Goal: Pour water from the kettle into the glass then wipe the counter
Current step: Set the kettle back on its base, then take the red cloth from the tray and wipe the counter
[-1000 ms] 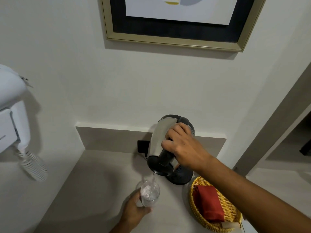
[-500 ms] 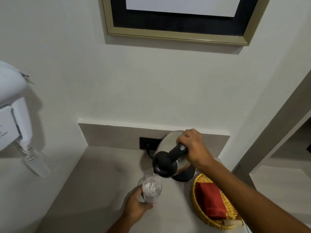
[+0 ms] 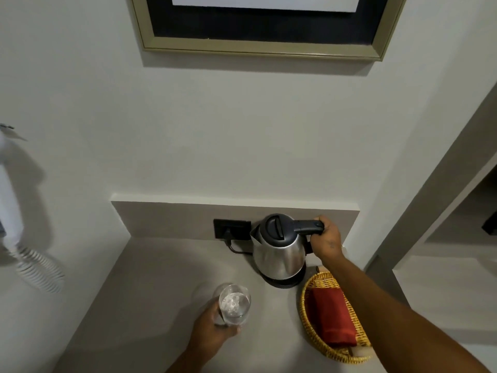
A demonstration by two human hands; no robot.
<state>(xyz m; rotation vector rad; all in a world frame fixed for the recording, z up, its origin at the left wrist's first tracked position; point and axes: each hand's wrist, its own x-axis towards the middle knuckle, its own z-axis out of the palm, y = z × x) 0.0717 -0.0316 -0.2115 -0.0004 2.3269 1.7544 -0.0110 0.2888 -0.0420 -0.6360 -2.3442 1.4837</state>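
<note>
Head view: right hand fingers grip the upright kettle handle; left hand fingers wrap the glass.

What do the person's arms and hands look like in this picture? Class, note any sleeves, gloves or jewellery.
Both forearms are bare, with no sleeve in view. The left hand and right hand wear no gloves, and no rings or watch show. A small dark mark sits on the back of the right hand.

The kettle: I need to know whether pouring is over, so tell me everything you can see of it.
The rounded, shiny steel kettle stands upright on its round black base at the back of the grey counter, by the wall socket. Its black lid is shut, its spout points left. The right hand grips its black handle. No water is leaving it.
</note>
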